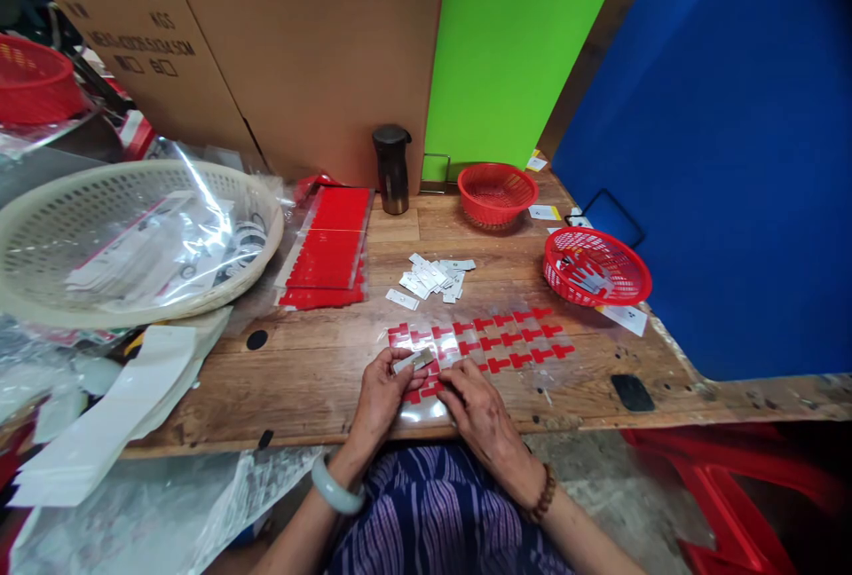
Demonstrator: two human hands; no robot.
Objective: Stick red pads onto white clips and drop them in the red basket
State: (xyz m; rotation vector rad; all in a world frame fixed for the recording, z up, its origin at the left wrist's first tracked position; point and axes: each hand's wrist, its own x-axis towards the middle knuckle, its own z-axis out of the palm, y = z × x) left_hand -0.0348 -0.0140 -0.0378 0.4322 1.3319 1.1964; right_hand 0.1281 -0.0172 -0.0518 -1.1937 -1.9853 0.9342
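My left hand pinches a small pale rectangular piece between thumb and fingers. It hovers over a clear plastic sheet lined with rows of red T-shaped stickers. My right hand is closed at the sheet's near-left part, fingertips low over the stickers; whatever is between them, if anything, is hidden. Beyond the sheet lies a loose pile of similar pale pieces.
Red sticker sheets are stacked left of the pile. Behind stand a dark flask and a red basket; another red basket holds small items. A large cream basket with bagged parts is at left. Cardboard, green and blue panels border the table.
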